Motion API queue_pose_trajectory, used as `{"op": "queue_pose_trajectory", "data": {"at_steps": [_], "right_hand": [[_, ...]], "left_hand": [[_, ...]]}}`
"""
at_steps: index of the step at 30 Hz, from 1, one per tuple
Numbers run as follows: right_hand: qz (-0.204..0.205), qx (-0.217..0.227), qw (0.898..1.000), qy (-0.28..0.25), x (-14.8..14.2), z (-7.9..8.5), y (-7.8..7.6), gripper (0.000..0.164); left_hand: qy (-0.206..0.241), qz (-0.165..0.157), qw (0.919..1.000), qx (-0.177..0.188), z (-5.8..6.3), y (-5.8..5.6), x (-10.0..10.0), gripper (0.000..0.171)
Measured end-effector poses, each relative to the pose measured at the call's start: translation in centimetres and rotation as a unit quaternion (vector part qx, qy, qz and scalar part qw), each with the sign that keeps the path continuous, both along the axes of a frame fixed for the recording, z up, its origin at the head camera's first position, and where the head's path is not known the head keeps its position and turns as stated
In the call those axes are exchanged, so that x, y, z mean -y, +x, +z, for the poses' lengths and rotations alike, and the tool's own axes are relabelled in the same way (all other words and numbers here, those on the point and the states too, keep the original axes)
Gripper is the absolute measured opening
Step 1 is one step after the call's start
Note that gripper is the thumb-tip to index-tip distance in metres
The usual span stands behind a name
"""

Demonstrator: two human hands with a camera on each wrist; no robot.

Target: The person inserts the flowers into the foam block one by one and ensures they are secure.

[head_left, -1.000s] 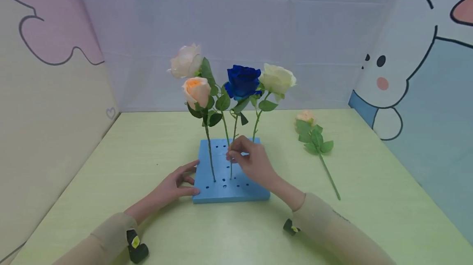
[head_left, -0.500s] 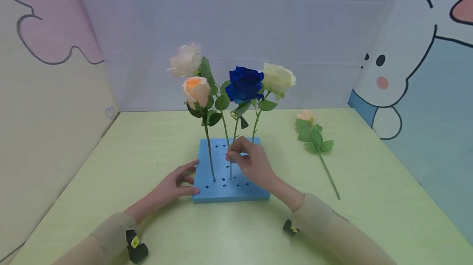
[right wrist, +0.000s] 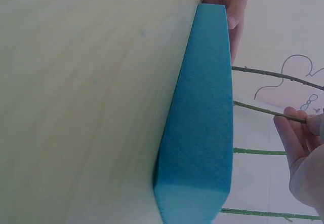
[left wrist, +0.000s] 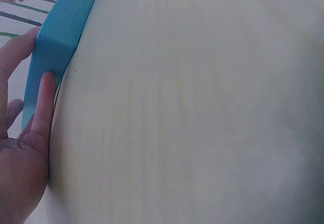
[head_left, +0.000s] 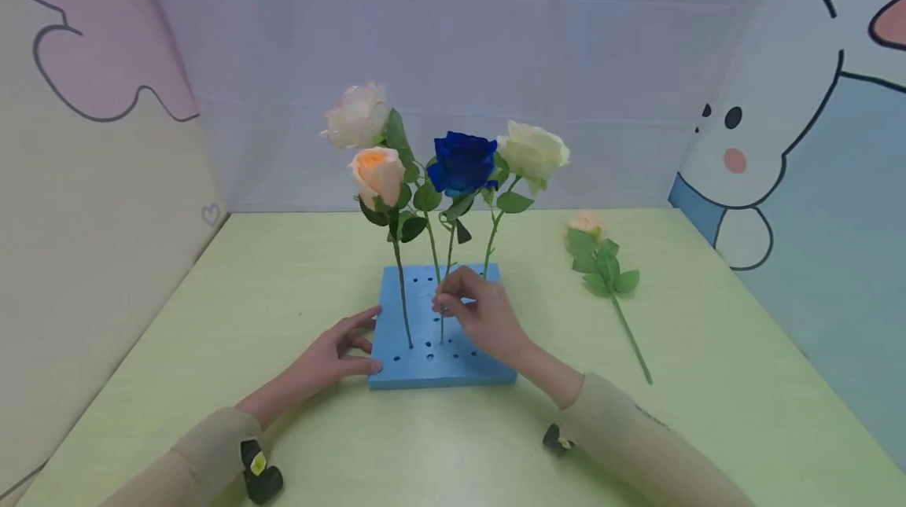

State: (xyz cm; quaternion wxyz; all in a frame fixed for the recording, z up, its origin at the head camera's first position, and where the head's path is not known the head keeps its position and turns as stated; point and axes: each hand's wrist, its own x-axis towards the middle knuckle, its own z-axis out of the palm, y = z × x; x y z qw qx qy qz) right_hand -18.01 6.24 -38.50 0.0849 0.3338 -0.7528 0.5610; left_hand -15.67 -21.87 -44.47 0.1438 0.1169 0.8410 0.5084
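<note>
My right hand point(head_left: 484, 314) pinches the stem of a blue rose point(head_left: 463, 164) low down, with the stem's lower end at a blue foam board point(head_left: 453, 373). Along the board's left edge my left hand point(head_left: 333, 354) rests with fingers spread, touching its side; the left wrist view shows the fingers point(left wrist: 45, 102) against the foam wall. Three more roses stand in the board: a peach one point(head_left: 377, 177) at front left, a pale pink one point(head_left: 356, 117) behind it and a cream one point(head_left: 532, 152) at the right. The cream rose's stem base is hidden behind my right hand.
On the table point(head_left: 297, 271), right of the board, lies a pale peach rose point(head_left: 602, 263) with green leaves and its stem toward me. Several small holes dot the board's top. A white sheet point(head_left: 453, 59) and cartoon-printed panels point(head_left: 793, 137) enclose the table.
The blue rose's bloom has swayed right and then back left, sitting slightly lower. My right hand keeps its pinch on the stem and has dipped very slightly. My left hand stays put.
</note>
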Motion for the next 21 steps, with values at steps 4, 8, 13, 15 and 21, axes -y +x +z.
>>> {"op": "queue_pose_trajectory", "data": {"at_steps": [4, 8, 13, 15, 21], "right_hand": [[-0.008, 0.003, 1.0, 0.005, -0.02, -0.06, 0.05, 0.005], [-0.015, -0.003, 1.0, 0.006, 0.0, -0.16, 0.08, 0.007], [-0.015, -0.003, 1.0, 0.001, 0.03, -0.15, 0.12, 0.007], [-0.015, -0.001, 1.0, -0.001, 0.02, -0.15, 0.14, 0.008], [-0.014, 0.012, 1.0, -0.002, 0.0, -0.15, 0.13, 0.008]], "left_hand": [[0.006, -0.005, 1.0, 0.0, 0.17, 0.05, -0.04, 0.089], [0.007, -0.006, 1.0, -0.001, 0.23, 0.08, -0.03, 0.089], [0.008, -0.004, 1.0, 0.002, 0.11, 0.09, -0.03, 0.089], [0.008, -0.005, 1.0, 0.002, 0.02, 0.07, -0.02, 0.089], [0.007, -0.005, 1.0, 0.002, -0.03, 0.02, -0.04, 0.089]]}}
